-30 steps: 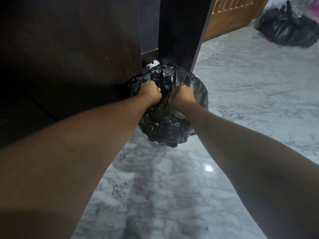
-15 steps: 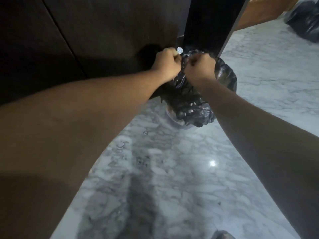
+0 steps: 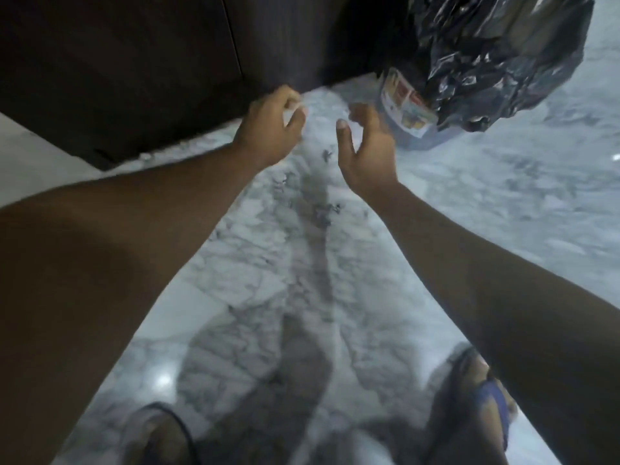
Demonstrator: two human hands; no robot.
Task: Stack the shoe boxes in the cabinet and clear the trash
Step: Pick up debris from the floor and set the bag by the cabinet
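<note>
A black trash bag [image 3: 486, 55] sits at the upper right, over a bin [image 3: 407, 112] with a colourful label, against the dark wooden cabinet [image 3: 134, 62]. My left hand [image 3: 271, 125] hovers near the cabinet's bottom edge, fingers curled round what looks like a small white scrap [image 3: 291, 112]; blur makes that uncertain. My right hand [image 3: 365, 146] hangs just left of the bin with loosely curled fingers, holding nothing and apart from the bag. No shoe boxes are in view.
White and grey marble floor [image 3: 503, 213] spreads below and to the right. My sandalled feet show at the bottom, the left foot [image 3: 157, 431] and the right foot [image 3: 479, 397]. Small dark specks [image 3: 327, 209] lie on the floor between my arms.
Both hands have let go of the black bag's top and pulled back to the left of it. The view has tilted down toward the floor and my feet.
</note>
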